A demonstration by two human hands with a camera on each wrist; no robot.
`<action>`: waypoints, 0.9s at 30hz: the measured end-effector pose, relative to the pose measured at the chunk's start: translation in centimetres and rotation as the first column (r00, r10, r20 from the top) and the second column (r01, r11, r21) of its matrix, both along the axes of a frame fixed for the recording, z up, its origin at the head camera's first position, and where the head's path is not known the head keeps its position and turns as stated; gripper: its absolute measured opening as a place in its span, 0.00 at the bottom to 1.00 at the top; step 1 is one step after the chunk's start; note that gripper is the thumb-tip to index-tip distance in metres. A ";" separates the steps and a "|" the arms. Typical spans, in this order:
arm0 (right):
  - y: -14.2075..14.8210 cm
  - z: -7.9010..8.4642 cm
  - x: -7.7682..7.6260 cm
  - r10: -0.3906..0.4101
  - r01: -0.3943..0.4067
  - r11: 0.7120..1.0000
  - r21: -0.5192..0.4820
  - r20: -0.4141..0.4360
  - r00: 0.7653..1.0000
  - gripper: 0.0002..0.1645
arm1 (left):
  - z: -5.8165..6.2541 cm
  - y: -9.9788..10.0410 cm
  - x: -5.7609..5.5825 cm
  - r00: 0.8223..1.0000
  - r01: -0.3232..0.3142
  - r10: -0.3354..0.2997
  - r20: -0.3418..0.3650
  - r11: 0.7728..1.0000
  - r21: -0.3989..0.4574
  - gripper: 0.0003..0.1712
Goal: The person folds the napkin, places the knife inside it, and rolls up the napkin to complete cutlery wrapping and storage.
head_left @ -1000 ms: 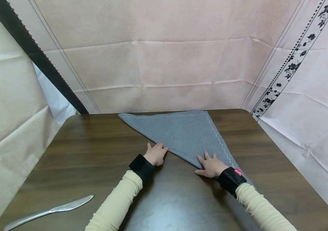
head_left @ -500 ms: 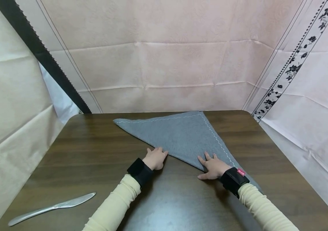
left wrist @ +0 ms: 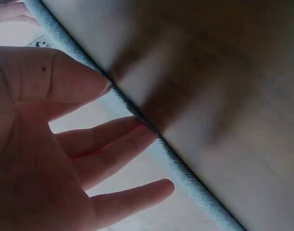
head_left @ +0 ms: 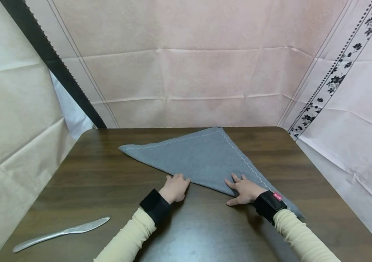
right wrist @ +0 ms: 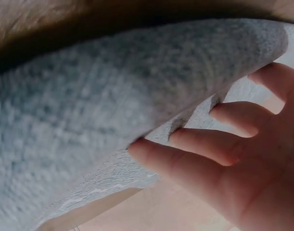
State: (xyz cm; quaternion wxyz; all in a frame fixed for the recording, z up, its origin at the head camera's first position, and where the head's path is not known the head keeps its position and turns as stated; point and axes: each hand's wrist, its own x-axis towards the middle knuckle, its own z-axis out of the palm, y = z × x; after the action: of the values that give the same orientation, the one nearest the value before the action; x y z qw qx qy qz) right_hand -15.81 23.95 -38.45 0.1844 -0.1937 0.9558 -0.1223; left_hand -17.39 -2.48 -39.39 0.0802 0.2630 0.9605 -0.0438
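A grey-blue cloth (head_left: 192,156) with white stitching along two borders lies folded into a triangle on the brown table. At the middle of its folded edge is my left hand (head_left: 174,188). In the left wrist view, the thumb (left wrist: 84,79) and middle fingers touch the fold, while the little finger extends beside it. My right hand (head_left: 245,189) rests on the cloth farther right, its fingers spread and fairly straight. Seen from the right wrist, several fingertips (right wrist: 147,149) press against the cloth (right wrist: 79,120). My right wrist and sleeve cover part of the cloth's right corner.
A silver table knife (head_left: 63,232) lies at the front left of the wooden table (head_left: 107,189). Light cloth hangings (head_left: 186,72) enclose the table's back and both sides. The triangle's top corner reaches the table's back edge.
The cloth has turned on the table: its left corner has swung left and nearer to me. My left hand has moved nearer with its edge; my right hand has shifted slightly right.
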 end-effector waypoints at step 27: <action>0.7 -0.6 -2.0 0.050 -0.056 0.992 -0.116 -0.053 0.997 0.34 | 0.2 -0.4 2.0 0.952 0.178 -0.131 -0.277 0.973 0.150 0.14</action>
State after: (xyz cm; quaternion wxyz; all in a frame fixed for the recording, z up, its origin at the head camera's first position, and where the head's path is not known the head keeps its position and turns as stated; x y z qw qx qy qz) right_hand -17.83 24.69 -39.00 0.1521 -0.2325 0.9458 -0.1684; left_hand -15.43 -2.85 -39.20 -0.0760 0.3354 0.9390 -0.0013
